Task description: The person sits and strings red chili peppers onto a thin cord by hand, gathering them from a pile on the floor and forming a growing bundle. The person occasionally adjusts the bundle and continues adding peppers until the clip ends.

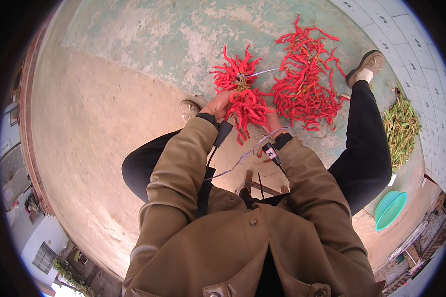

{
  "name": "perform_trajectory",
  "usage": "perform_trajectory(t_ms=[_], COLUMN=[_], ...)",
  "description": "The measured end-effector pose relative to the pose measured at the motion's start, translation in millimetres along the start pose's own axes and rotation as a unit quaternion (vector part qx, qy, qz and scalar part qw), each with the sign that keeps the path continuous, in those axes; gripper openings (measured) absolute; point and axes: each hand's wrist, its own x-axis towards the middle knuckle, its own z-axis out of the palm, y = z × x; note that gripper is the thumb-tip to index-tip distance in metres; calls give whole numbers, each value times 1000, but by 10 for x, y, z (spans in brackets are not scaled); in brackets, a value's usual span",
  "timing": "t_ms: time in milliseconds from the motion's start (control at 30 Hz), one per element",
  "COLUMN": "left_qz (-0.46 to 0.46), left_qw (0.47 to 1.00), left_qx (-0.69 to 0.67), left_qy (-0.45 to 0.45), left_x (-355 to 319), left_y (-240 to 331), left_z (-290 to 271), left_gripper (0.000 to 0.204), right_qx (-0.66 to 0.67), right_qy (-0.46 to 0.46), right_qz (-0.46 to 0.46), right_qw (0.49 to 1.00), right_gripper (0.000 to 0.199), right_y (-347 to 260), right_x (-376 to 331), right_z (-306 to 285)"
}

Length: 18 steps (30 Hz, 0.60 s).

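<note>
Between my two hands is a bunch of red chili peppers [248, 109], its stems gathered at the middle and the pods fanning out both ways. My left hand [219, 105] is closed on the bunch's left side, fingertips hidden behind the pods. At the lower right of the bunch, my right hand [273, 120] is partly covered by peppers, and its fingers do not show clearly. A thin pale string [243, 157] trails from near my right wrist down toward my lap. Another piece of string [262, 72] sticks out from the stems to the right.
A loose heap of red chili peppers [307, 89] lies on the floor right of the bunch. Green-yellow plant scraps [401, 129] are piled by the tiled surface [421, 54]. A green basin [390, 210] sits at the far right. My shoes and bent legs flank the bunch.
</note>
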Motion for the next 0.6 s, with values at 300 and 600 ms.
perform_trajectory(t_ms=[300,600], left_qz=[-65,-24], left_qw=[991,982], left_qx=[115,183], left_qy=[-13,-39], left_x=[7,-16], left_y=[-16,-86], left_z=[-18,-19], left_gripper=[23,31], right_qx=[-321,-433], right_qy=[31,81], right_qz=[-77,-95], right_qw=[943,893], right_gripper=[47,34], right_y=[-34,-140], right_x=[-130,-254], right_z=[11,200])
